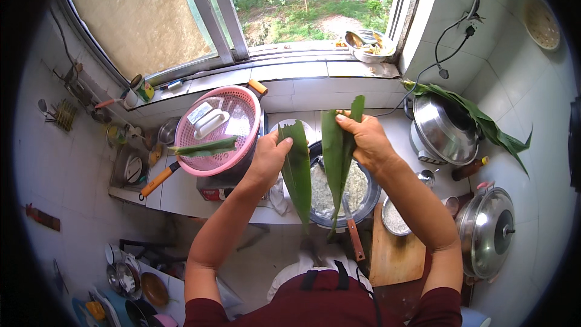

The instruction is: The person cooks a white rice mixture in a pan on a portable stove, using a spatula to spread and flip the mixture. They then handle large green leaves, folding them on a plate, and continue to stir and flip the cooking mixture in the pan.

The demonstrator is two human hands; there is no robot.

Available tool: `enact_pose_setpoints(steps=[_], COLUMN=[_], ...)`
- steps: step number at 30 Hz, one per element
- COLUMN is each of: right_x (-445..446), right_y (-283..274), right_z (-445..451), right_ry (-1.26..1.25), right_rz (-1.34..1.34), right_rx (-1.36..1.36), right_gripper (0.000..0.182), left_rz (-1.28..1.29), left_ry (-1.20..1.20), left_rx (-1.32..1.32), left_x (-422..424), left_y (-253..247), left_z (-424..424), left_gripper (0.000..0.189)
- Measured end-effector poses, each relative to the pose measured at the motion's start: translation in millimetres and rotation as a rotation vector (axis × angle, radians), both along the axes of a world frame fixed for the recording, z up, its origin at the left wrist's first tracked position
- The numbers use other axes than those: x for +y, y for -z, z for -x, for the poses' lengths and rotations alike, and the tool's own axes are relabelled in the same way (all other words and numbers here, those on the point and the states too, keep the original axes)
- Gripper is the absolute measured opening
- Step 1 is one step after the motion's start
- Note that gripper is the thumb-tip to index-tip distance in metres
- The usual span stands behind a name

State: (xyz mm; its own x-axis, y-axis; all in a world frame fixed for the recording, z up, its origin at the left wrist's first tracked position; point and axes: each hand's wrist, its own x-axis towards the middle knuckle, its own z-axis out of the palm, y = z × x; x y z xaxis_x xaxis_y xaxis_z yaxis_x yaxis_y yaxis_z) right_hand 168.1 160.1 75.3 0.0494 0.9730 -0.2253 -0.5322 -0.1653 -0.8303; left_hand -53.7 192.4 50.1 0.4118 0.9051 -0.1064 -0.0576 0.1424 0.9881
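Observation:
My left hand (268, 156) grips the upper end of a long green leaf (297, 168), which hangs down in front of the counter. In my right hand (370, 136) are green leaf pieces (332, 159), pinched near their top and hanging with tips downward. Behind and below them stands a dark basin (374, 195) holding a pale, grainy mixture (356, 186), partly hidden by the leaves. A utensil with a wooden handle (356, 240) leans over the basin's near rim. To the left, a folded green leaf (206, 146) lies in a pink plastic colander (254, 100), beside a white-handled object (211, 123).
A wooden board (395, 259) with a metal bowl of pale grains (396, 218) is at the right. Lidded pots (445, 127) stand farther right, one with long leaves (481, 120) over it. A cable (420, 75) hangs near the window. A sink (119, 170) is at far left.

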Motion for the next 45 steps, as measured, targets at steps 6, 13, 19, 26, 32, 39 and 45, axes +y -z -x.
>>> enact_pose_setpoints(steps=[6, 13, 19, 26, 32, 39, 45], right_x=[15.1, 21.7, 17.2, 16.2, 16.6, -4.2, -35.8], right_y=[24.6, 30.8, 32.6, 67.5, 69.0, 65.5, 54.2], right_z=[40.4, 63.5, 46.7, 47.7, 28.0, -22.2, -54.1], right_ry=[0.06, 0.109, -0.355, -0.514, -0.322, -0.052, 0.142], right_rz=[0.051, 0.007, -0.015, 0.086, 0.095, 0.08, 0.11], right_rx=[0.005, -0.021, -0.092, -0.124, -0.146, -0.102, -0.117], right_gripper=[0.015, 0.017, 0.039, 0.042, 0.038, 0.037, 0.031], left_rz=[0.126, 0.047, 0.19, 0.176, 0.37, 0.594, 0.815], left_ry=[-0.02, -0.026, -0.041, -0.046, -0.227, -0.602, -0.67], left_rx=[-0.083, 0.053, -0.116, -0.2, -0.527, 0.024, 0.224], left_x=[5.7, -4.3, 16.2, 38.8, 39.5, 50.1, 104.9], left_y=[-1.0, -9.0, 14.1, 15.7, 54.8, 228.7, 293.7], left_z=[1.0, 3.1, 23.9, 31.0, 32.8, 14.4, -12.0], left_gripper=[0.026, 0.039, 0.043, 0.042, 0.044, 0.034, 0.03])
